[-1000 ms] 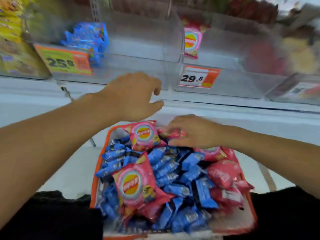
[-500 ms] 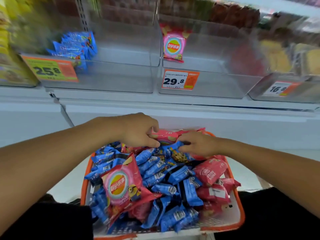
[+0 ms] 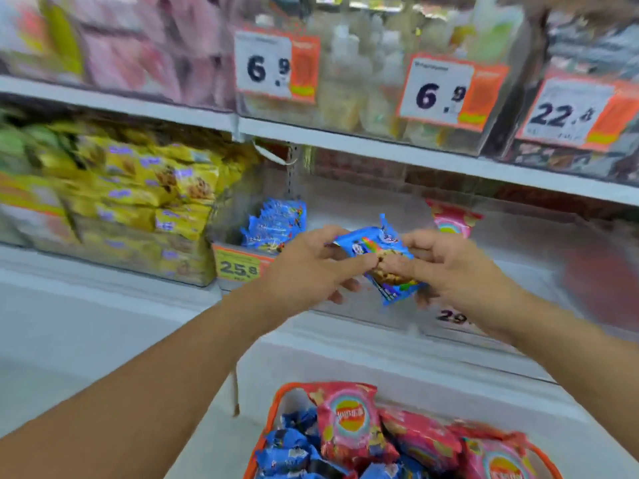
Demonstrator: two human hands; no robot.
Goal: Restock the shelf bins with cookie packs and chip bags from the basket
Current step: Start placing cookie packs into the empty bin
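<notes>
Both hands are raised in front of the clear shelf bins, holding blue cookie packs point(image 3: 373, 245) between them. My left hand point(image 3: 311, 271) grips the packs from the left and my right hand point(image 3: 446, 267) pinches them from the right. Behind my left hand, the left clear bin point(image 3: 238, 236) holds a few blue cookie packs point(image 3: 275, 223). The right bin holds one pink chip bag point(image 3: 451, 219). At the bottom, the orange basket point(image 3: 276, 402) carries pink chip bags point(image 3: 349, 423) and blue cookie packs point(image 3: 287, 451).
Yellow snack bags point(image 3: 145, 195) fill the bin to the left. The shelf above carries more stocked bins with price tags reading 6.9 point(image 3: 276, 67) and 22.4 point(image 3: 574, 112). A white shelf ledge point(image 3: 345, 347) runs between the basket and the bins.
Both hands have lifted out of the basket with blue cookie packs and risen to the bins. The view has tilted upward, so the basket now shows only at the bottom.
</notes>
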